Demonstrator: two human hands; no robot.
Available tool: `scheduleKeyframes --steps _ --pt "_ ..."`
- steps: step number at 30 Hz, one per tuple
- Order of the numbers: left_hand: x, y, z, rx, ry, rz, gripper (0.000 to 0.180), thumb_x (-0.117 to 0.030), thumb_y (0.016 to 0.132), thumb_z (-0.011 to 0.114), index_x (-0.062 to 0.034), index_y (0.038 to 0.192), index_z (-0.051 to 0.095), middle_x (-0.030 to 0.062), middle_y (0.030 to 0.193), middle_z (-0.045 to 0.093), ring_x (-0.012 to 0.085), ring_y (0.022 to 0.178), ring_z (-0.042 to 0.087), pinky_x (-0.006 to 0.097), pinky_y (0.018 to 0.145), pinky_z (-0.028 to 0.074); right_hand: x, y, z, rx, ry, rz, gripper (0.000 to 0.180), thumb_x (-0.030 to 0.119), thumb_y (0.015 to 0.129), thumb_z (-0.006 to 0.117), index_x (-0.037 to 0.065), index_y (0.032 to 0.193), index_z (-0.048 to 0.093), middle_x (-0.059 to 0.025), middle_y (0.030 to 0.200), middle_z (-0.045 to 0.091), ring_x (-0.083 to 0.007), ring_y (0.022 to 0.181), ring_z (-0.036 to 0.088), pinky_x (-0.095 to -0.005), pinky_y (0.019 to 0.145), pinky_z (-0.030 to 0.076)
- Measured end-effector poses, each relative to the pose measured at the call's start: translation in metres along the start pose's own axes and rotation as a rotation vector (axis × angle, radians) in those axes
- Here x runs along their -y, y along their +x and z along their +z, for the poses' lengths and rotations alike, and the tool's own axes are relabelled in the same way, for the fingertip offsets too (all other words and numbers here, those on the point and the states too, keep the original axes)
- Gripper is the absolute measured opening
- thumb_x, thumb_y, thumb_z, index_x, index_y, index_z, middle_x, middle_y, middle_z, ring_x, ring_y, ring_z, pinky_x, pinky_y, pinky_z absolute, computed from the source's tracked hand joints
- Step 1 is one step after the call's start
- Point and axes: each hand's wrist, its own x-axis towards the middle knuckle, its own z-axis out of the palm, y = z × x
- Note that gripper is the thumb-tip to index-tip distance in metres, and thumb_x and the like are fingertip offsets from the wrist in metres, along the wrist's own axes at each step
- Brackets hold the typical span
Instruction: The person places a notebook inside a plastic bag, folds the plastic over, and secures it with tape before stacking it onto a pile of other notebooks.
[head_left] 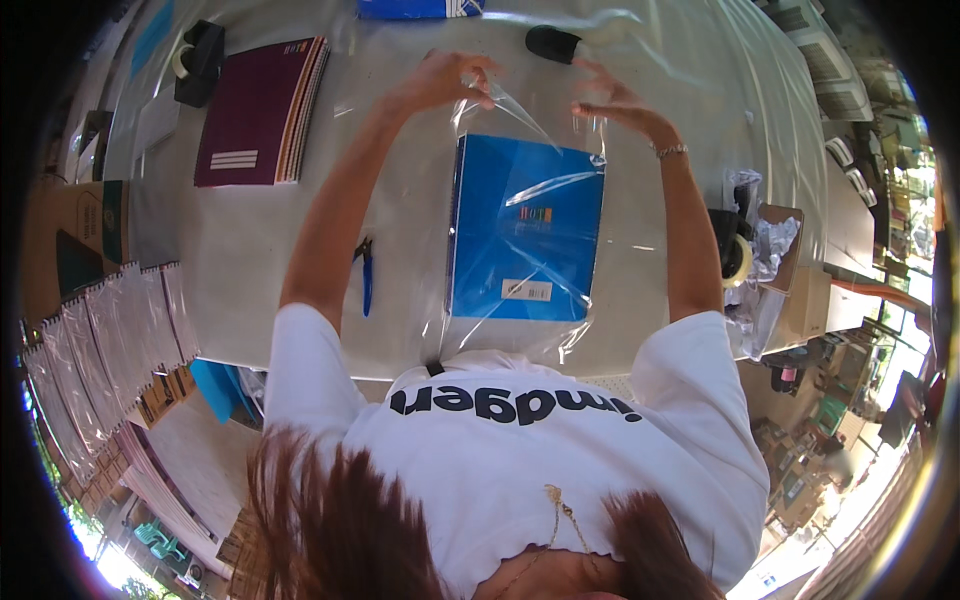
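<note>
A blue notebook lies in front of me inside a clear plastic bag, which spreads past its edges. At the bag's far left corner, my left hand is closed, with the film pinched between its fingers. My right hand is by the far right corner, thumb and fingers apart. Whether it touches the film is hard to see. Just beyond that hand rests a small black object.
To the left are a stack of maroon notebooks, a black tape dispenser and blue-handled pliers. Wrapped notebooks stand at the table's left edge. Another tape dispenser and crumpled plastic sit right.
</note>
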Motion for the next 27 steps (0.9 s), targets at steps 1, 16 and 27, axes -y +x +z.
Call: scheduleKeyframes --steps 1,16,27 --pt "0.002 0.012 -0.009 0.064 -0.061 -0.049 0.05 -0.027 0.075 0.075 -0.0098 0.12 0.06 0.0095 0.107 0.065 0.0231 0.105 0.058 0.04 0.093 0.043 -0.003 0.011 -0.012 0.282 0.098 0.145 0.042 0.039 0.077 0.074 0.009 0.105 0.066 -0.0042 0.097 0.066 -0.0179 0.092 0.062 -0.0325 0.089 0.045" --pt "0.015 -0.007 0.018 -0.55 -0.69 -0.218 0.047 -0.051 0.092 0.05 -0.0096 0.111 0.063 0.0037 0.102 0.062 0.0152 0.093 0.057 0.033 0.093 0.041 -0.017 -0.044 -0.016 -0.499 0.427 0.17 0.036 0.02 0.082 0.067 0.006 0.115 0.059 -0.0026 0.099 0.06 -0.0142 0.095 0.057 -0.0282 0.087 0.044" --pt "-0.037 -0.071 0.13 -0.639 -0.634 -0.188 0.093 -0.04 0.074 0.077 -0.0146 0.145 0.024 0.0165 0.143 0.027 0.0305 0.133 0.032 0.044 0.108 0.031 0.034 -0.115 0.07 -0.374 0.447 0.332 0.096 0.048 0.074 0.074 0.015 0.146 0.02 -0.0203 0.133 0.045 -0.0327 0.127 0.041 -0.0433 0.104 0.037"
